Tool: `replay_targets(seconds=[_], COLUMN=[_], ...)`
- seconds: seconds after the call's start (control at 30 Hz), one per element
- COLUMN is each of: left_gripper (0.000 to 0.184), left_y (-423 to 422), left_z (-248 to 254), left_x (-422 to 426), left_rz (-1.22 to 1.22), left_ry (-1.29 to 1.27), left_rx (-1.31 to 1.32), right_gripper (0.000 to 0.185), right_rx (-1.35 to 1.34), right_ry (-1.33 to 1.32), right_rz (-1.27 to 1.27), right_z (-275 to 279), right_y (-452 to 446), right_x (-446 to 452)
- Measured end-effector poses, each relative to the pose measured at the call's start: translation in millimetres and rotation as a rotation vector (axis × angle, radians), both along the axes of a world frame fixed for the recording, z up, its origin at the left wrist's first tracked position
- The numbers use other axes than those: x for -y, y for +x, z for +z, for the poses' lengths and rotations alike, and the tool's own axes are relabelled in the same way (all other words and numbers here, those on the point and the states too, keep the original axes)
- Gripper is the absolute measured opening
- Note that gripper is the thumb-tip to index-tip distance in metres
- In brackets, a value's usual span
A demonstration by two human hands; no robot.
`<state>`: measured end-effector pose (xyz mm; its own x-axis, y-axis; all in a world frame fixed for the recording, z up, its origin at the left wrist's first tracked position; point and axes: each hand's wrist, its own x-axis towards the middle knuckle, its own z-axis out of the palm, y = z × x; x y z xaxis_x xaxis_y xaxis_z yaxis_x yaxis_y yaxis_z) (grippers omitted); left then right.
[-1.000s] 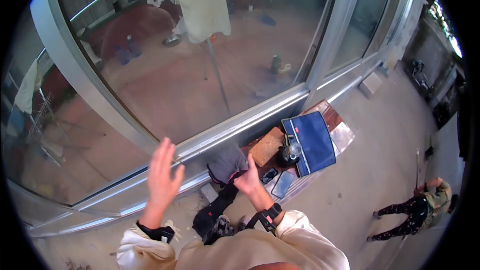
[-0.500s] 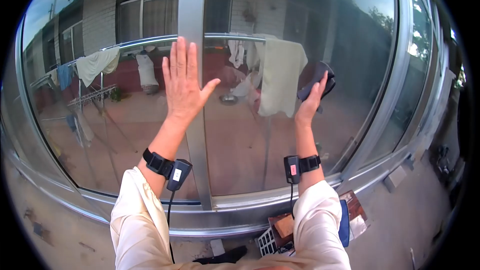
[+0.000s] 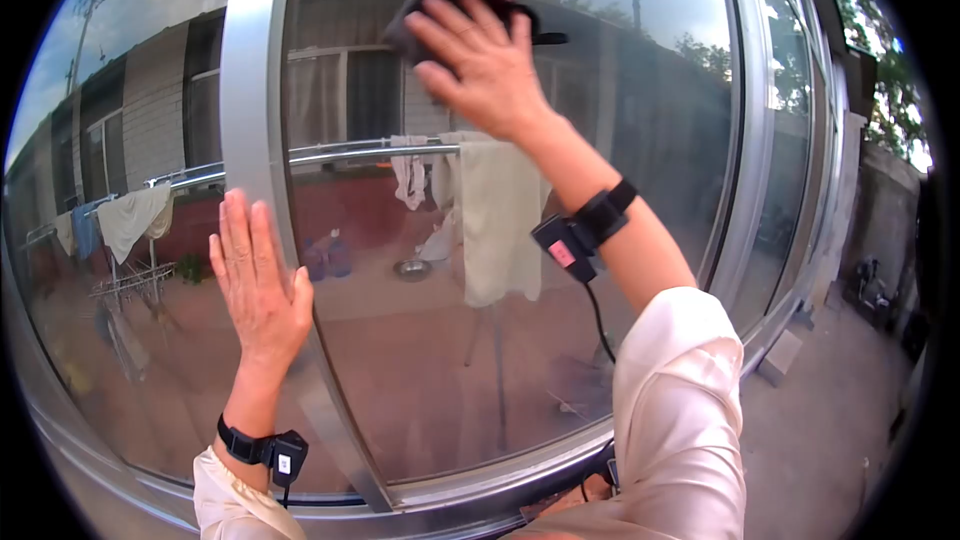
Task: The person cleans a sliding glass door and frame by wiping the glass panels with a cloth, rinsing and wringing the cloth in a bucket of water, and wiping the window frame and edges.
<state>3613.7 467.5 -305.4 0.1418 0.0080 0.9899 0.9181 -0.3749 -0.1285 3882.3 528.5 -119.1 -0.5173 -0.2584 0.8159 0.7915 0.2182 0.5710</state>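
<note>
Against the upper part of the window pane (image 3: 420, 420), my right hand (image 3: 480, 65) presses a dark cloth (image 3: 404, 35). The fingers lie spread over the cloth, which sticks out around the fingertips and at the right. My left hand (image 3: 260, 290) is flat and open, lower down and to the left, beside the upright metal frame bar (image 3: 252, 70). Nothing shows in it; whether its palm touches the glass, I cannot tell. Both wrists wear black straps with small boxes and cables.
Laundry on a rail, including a pale towel (image 3: 500, 230), and a metal bowl (image 3: 412, 269) appear in or through the glass. A pale block (image 3: 780, 358) lies on the ground at right. The metal sill (image 3: 500, 470) runs along the bottom.
My right hand has swept up and left with the dark cloth, from the pane's right side to its upper part. The view has shifted right, and my left hand appears lower.
</note>
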Motion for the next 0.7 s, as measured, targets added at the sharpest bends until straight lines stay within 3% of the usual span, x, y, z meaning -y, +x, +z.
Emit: replay_targets(seconds=[0.17,0.33,0.43,0.5,0.57,0.63,0.7], left_gripper=[0.083,0.081,0.080,0.080,0.080,0.080,0.081], left_y=[0,1,5,3,4,6,6], left_z=[-1,0,4,2,-1,-5,-3], left_x=[-4,-7,-11,-11,-9,-4,-1], left_rz=[0.042,0.089,0.097,0.082,0.071,0.062,0.023], left_ry=[0.016,0.018,0.022,0.021,0.010,0.007,-0.005], left_rx=[0.001,0.005,0.013,-0.008,-0.003,0.009,-0.007], right_gripper=[0.054,0.063,0.066,0.067,0.067,0.063,0.061], right_rx=[-0.470,-0.878,-1.094,-1.150,-1.257,-1.268,-1.130], right_ry=[0.026,-0.126,-0.207,-0.250,-0.342,-0.313,-0.216], right_rz=[-0.117,-0.130,-0.103,-0.291,-0.165,-0.228,-0.257], right_z=[65,73,69,81,70,89,120], right_y=[229,424,488,594,525,531,493], right_x=[-29,-49,-51,-87,-48,-58,-74])
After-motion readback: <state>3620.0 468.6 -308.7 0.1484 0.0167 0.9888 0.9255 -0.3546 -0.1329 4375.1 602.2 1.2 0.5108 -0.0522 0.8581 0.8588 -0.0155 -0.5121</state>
